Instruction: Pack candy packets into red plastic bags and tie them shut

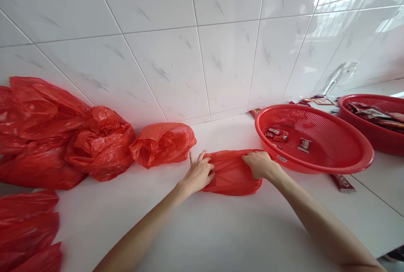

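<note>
A red plastic bag [232, 173] lies on the white counter in front of me, its film pulled out between my two hands. At its left edge, my left hand [198, 172] grips the film with some fingers while others point up. My right hand [259, 163] is closed on the bag's right side, its fingertips partly hidden by the film. Just right of that hand stands a red mesh basket [334, 137] with a few small red packets [304, 145] inside.
Knotted, filled red bags [104, 146] line the wall on the left, and one smaller red bag [166, 141] sits near my left hand. A second red basket [369, 133] full of packets is at far right. A loose packet [342, 183] lies under the near basket's rim.
</note>
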The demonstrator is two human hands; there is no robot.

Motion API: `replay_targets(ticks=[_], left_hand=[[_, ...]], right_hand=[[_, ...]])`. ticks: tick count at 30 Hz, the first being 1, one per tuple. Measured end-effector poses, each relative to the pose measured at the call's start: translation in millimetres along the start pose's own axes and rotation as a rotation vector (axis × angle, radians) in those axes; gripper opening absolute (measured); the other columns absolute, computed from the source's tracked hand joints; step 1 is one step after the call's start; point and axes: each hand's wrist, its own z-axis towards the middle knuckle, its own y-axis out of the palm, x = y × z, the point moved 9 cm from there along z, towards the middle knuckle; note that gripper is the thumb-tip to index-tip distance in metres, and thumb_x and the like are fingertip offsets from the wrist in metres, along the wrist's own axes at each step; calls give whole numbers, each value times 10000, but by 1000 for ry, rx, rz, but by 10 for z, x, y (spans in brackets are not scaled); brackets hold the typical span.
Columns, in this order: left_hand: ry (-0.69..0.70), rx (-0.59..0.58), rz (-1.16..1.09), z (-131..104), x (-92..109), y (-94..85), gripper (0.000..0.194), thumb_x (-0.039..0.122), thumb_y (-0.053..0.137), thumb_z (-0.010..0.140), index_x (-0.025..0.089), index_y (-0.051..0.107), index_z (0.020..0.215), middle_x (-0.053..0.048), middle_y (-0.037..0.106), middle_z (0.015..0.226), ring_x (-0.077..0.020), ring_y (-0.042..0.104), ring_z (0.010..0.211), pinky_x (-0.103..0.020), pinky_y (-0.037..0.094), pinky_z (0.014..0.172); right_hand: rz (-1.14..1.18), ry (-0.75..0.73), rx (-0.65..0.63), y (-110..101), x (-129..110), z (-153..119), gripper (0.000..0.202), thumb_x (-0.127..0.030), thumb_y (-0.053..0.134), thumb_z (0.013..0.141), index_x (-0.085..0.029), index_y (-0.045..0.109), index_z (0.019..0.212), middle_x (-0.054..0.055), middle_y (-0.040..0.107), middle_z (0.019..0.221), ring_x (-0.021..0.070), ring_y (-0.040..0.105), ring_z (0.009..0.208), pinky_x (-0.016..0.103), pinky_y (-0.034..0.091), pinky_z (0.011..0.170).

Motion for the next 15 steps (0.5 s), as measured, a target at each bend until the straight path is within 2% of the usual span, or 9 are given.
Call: replay_targets(ticks=[3, 6, 8, 10, 11, 12, 15], left_hand=[[-14, -11, -17, -15, -36, -8, 263, 92, 558, 859, 168, 654, 626, -150, 685, 1243, -422, 286, 1502, -803, 6, 1147], [-15, 1, -71, -22, -37, 16, 203, 99, 589, 825, 174, 679, 659, -128, 646, 1364, -424, 240, 1524, -785, -42, 1155], [-16, 13, -155, -21, -22, 62, 148, 143, 615, 826, 198, 718, 735, -98, 612, 1432, -415, 213, 1537, -783, -67, 1153], [-38, 12, -259, -22, -14, 123, 109, 222, 643, 843, 227, 748, 814, -80, 571, 1487, -405, 198, 1545, -780, -68, 1155], [-52, 6, -310, -26, -11, 148, 104, 264, 658, 846, 238, 759, 840, -75, 552, 1507, -400, 190, 1549, -775, -64, 1159], [-61, 1, -360, -33, -5, 162, 112, 304, 670, 847, 249, 767, 859, -69, 534, 1524, -393, 180, 1553, -767, -63, 1165], [-35, 3, -505, -77, 27, 107, 157, 388, 671, 854, 281, 785, 876, -41, 513, 1540, -377, 159, 1562, -756, -66, 1172]], right_hand=[[34, 7, -24, -10, 4, -2, 431, -6, 664, 715, -161, 680, 1117, 166, 724, 1172, 364, 700, 1064, 412, 567, 767], [94, -53, -25, -90, -40, -114, 416, -94, 701, 753, -172, 694, 1161, 148, 718, 1221, 348, 675, 1119, 417, 561, 852], [173, -125, 18, -232, -42, -278, 478, -211, 702, 804, -217, 664, 1280, 117, 697, 1296, 337, 630, 1205, 427, 537, 940], [320, -219, 131, -483, 22, -499, 577, -318, 634, 877, -268, 556, 1447, 90, 662, 1372, 329, 579, 1282, 448, 507, 1008], [356, -240, 186, -609, 110, -608, 585, -381, 573, 923, -283, 502, 1495, 72, 629, 1423, 303, 559, 1313, 427, 482, 1051], [438, -259, 272, -762, 236, -713, 584, -450, 555, 934, -264, 519, 1486, 86, 633, 1417, 309, 582, 1286, 423, 490, 1042], [505, -161, 393, -996, 794, -839, 577, -532, 584, 907, -268, 584, 1420, 85, 693, 1309, 310, 662, 1146, 413, 547, 936]])
